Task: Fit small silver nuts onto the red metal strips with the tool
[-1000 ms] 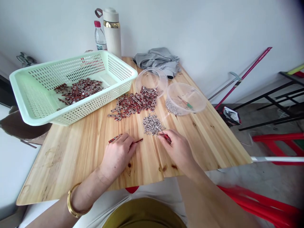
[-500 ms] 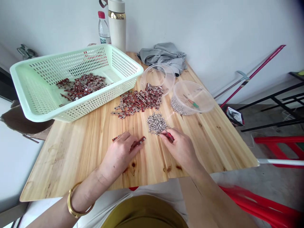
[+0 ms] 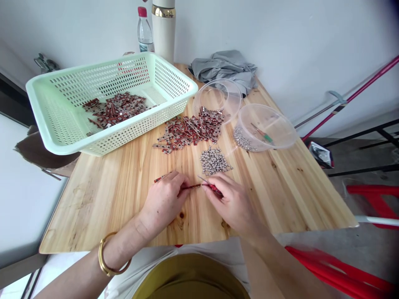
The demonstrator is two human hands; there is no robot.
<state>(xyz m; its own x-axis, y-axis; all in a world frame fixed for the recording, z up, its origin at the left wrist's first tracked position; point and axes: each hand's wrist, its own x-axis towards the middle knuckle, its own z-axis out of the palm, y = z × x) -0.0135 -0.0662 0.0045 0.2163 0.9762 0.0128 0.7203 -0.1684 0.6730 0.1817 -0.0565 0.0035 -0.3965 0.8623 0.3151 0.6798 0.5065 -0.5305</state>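
My left hand (image 3: 166,199) pinches a narrow reddish-brown strip (image 3: 195,186), which points right toward my other hand. More of the same red strip material (image 3: 159,178) shows at the far side of the left hand, partly hidden by it. In my right hand (image 3: 229,201) is a slim red-handled tool (image 3: 215,190) with a thin pointed metal tip; its exact kind is unclear. The right fingertips meet the strip's free end, and any small part between them is too small to make out. Just beyond lies a pile of small silvery metal pieces (image 3: 214,161).
Reddish strips with metal dots form a heap (image 3: 190,131), and more lie in a pale green basket (image 3: 124,135). A clear tub (image 3: 264,124) holds metal pieces and a green-handled tool. Behind are another clear container (image 3: 238,89), grey cloth (image 3: 224,68), a bottle (image 3: 145,33) and a flask (image 3: 163,37).
My right hand has left the edge of the metal-piece pile and come left to the strip. The left hand's strip now lies more level, end toward the tool. The whole view has shifted slightly.
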